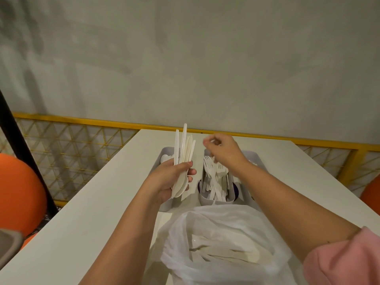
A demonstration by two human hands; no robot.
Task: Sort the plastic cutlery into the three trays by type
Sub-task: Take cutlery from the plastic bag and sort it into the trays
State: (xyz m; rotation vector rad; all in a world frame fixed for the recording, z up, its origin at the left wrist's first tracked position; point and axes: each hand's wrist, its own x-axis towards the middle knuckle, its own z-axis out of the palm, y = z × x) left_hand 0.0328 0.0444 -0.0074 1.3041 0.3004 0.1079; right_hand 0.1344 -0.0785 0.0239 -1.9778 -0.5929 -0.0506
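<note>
I judge us midway: forks (213,171) fill the centre tray (205,199); the left hand (168,177) has its grip clasped round a cutlery bundle (185,147); the right hand (224,151) is curled and I cannot tell its grip; the bag (181,233) at lower centre holds plenty.

A plain grey-green wall (205,58) fills the view from 9 through 12 to 3 o'clock, dimly and evenly lit. Below it runs a yellow rail (82,120) over lattice panels (72,153). A white table (92,202) spreads across the centre. A black post (24,157) slants at 9 o'clock, beside an orange rounded shape (18,194).
</note>
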